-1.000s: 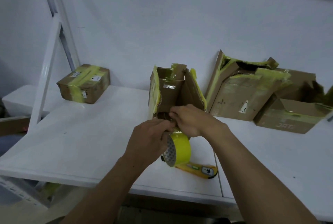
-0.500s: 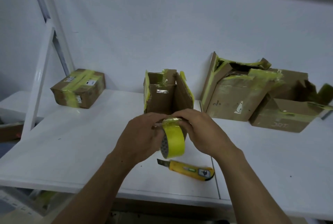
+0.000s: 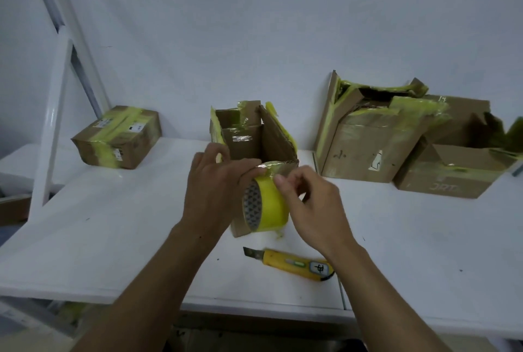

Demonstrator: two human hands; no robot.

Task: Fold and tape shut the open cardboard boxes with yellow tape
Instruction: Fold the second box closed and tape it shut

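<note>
Head view: the left fingers (image 3: 250,172) curl over the top of the yellow tape roll (image 3: 268,207), so the left hand (image 3: 215,190) holds the roll on edge against the near face of the open box (image 3: 254,142). The right fingertips (image 3: 280,180) sit loosely curled at the roll's upper rim. Motion blur hides whether they pinch a free tape end. Half a second ago both hands were bunched over the roll; now the right hand (image 3: 311,210) has pulled slightly to the right of the box. That suggests the end is being picked loose, so taping has not begun and the flaps stand up. A utility knife (image 3: 294,264) lies on the table (image 3: 113,224) nearer than the box. Left of it sits a sealed box (image 3: 119,136), and to its right more opened boxes (image 3: 376,139).
</note>
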